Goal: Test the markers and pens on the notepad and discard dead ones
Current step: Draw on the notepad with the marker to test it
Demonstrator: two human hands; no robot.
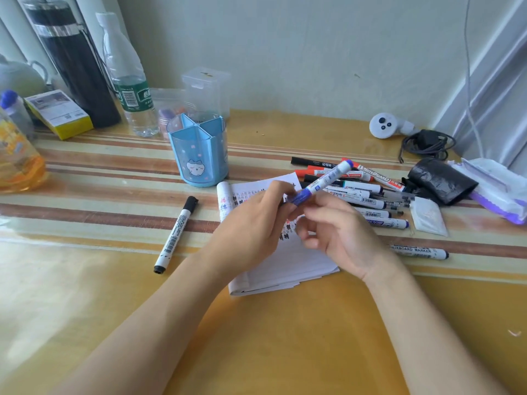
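A blue-capped white marker [325,181] is held tilted above the white notepad [288,260]. My left hand [251,226] pinches its blue cap end. My right hand [339,232] holds the marker just below the cap with curled fingers. The notepad lies on the table under both hands, with coloured test marks near its top edge. A pile of several markers and pens [359,189] lies to the right of the notepad. One black-capped marker [176,235] lies alone to the left, and a whiteboard marker [419,250] lies on the right.
A blue divided pen holder [199,155] stands behind the notepad. Bottles [128,78], a black flask [74,61] and a yellow box [60,112] stand at the back left. A black bag roll [442,181], a tissue pack [496,186] and a white controller [385,125] lie at the right.
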